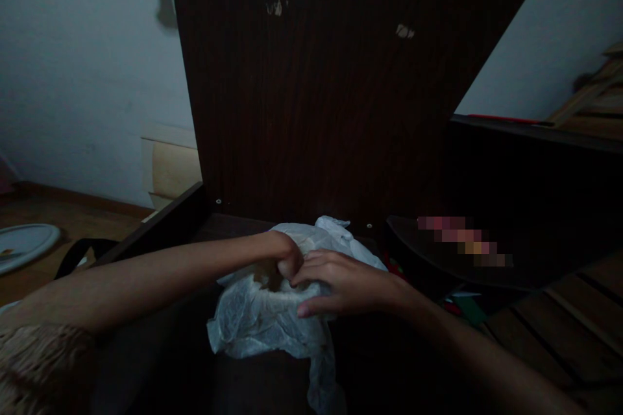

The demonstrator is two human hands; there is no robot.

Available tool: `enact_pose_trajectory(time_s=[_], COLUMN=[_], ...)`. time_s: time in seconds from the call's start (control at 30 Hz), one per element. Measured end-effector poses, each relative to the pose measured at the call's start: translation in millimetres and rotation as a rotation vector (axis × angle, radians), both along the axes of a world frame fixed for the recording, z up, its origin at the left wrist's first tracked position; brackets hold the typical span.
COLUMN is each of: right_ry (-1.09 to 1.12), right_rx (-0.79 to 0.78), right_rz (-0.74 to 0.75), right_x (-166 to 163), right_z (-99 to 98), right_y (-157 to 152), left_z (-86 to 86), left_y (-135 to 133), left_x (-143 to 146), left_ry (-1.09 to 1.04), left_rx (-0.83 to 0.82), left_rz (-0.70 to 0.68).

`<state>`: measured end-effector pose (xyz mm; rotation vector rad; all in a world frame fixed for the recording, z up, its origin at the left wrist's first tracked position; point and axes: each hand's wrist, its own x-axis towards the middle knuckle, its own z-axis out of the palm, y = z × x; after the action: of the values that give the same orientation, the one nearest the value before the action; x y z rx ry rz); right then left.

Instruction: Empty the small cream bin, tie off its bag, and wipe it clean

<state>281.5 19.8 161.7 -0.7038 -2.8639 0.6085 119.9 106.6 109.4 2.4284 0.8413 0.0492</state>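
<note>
A crumpled, translucent white plastic bag [272, 324] lies in front of me on a dark wooden surface, its mouth facing up. At the mouth, my left hand [288, 256] bends sharply down from the wrist with its fingers curled; whatever is in them is hidden. My right hand [335, 277] lies over the right side of the mouth, fingers and thumb closed around the bag's rim. The fingertips of both hands nearly meet. Inside the opening something brownish shows dimly, too dark to name.
A tall dark wooden panel [311, 91] rises behind the bag. To the left stand a low dark board [165, 220] and a white round lid-like object [29, 243] on the floor. On the right is a dark shelf unit [545, 175] with a red stick [511, 119] on top.
</note>
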Motion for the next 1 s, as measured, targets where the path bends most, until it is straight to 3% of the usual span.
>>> enact_pose_trajectory(time_s=[0.1, 0.17, 0.23, 0.33, 0.43, 0.57, 0.77, 0.9, 1.0], right_ry=[0.216, 0.355, 0.456, 0.584, 0.665, 0.682, 0.757, 0.759, 0.813], right_rx=[0.061, 0.105, 0.081, -0.121, -0.325, -0.548, -0.719, -0.634, -0.320], right_rz=[-0.189, -0.332, -0.482, -0.616, -0.638, -0.637, -0.650, -0.721, -0.816], right_x=[8.2, 11.4, 10.7, 3.8, -4.9, -14.3, -22.5, -18.5, -11.3], right_z=[0.3, -10.8, -30.2, -65.0, -88.6, -89.3, -87.6, -96.1, -81.0], right_y=[3.9, 7.5, 11.1, 15.3, 15.9, 9.4, 1.2, 9.0, 15.4], left_z=[32.4, 49.3, 56.6, 50.1, 36.3, 24.2, 14.2, 19.2, 27.7], left_y=[-8.8, -16.4, -22.5, -23.5, -15.0, -1.1, 8.7, 11.9, 10.1], left_x=[-22.1, -37.3, -49.6, -61.3, -67.2, -71.5, -75.7, -78.0, -81.6], left_ry=[0.121, 0.103, -0.044, -0.156, -0.114, -0.018, -0.015, -0.020, -0.115], left_rx=[-0.035, 0.005, 0.243, 0.440, 0.334, 0.145, 0.066, 0.047, 0.001], left_rz=[-0.107, -0.131, -0.081, 0.026, 0.039, 0.045, 0.093, 0.127, 0.173])
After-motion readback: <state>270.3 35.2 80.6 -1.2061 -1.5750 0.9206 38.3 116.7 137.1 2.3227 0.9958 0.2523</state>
